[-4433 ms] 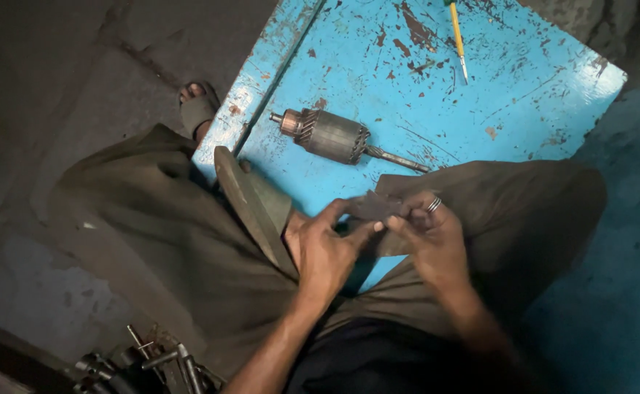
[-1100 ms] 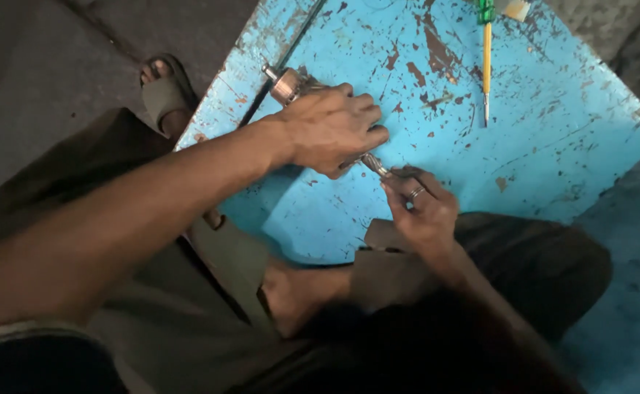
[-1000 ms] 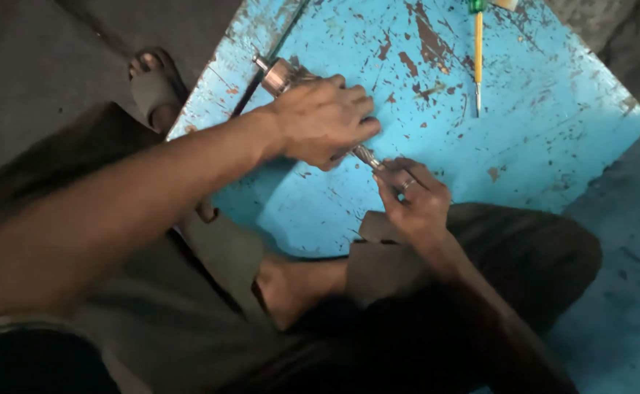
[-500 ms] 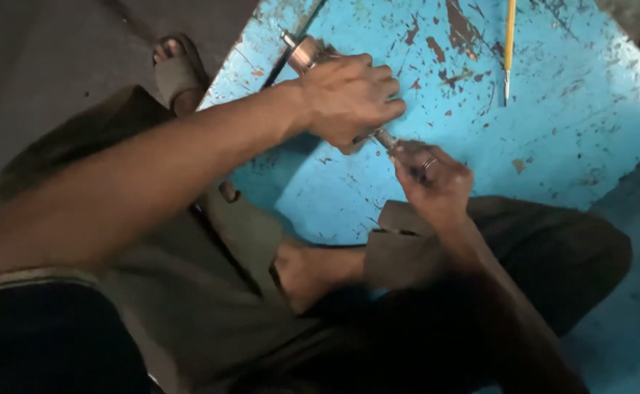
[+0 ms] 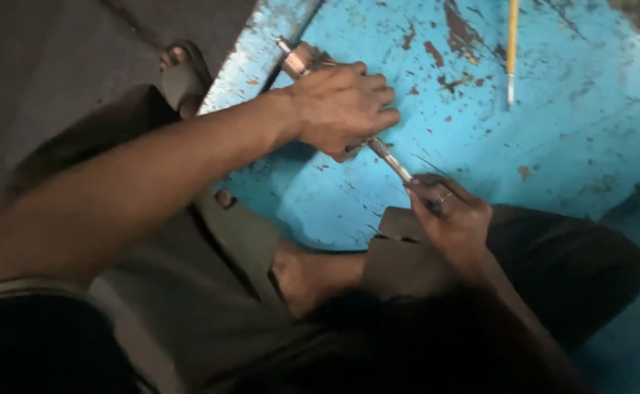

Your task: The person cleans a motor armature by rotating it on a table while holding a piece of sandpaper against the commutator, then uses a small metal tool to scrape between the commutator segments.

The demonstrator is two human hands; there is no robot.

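Observation:
A metal motor armature (image 5: 302, 58) with a thin shaft (image 5: 391, 158) lies on a worn blue board (image 5: 553, 146). My left hand (image 5: 345, 106) reaches forward and is closed over the armature's body, hiding most of it. The copper-coloured end sticks out past my fingers at the far left. My right hand (image 5: 451, 219), with a ring on one finger, is closed around the tip of the shaft, just above my knee.
A yellow-handled screwdriver (image 5: 511, 44) lies on the board at the far right. I sit cross-legged on a dark floor, a sandalled foot (image 5: 181, 73) beside the board's left edge. My bare foot (image 5: 313, 273) rests under my right forearm.
Earlier both hands were together at my lap with the armature lying free. My left hand has since reached out and grasped it, and my right hand has taken the shaft tip.

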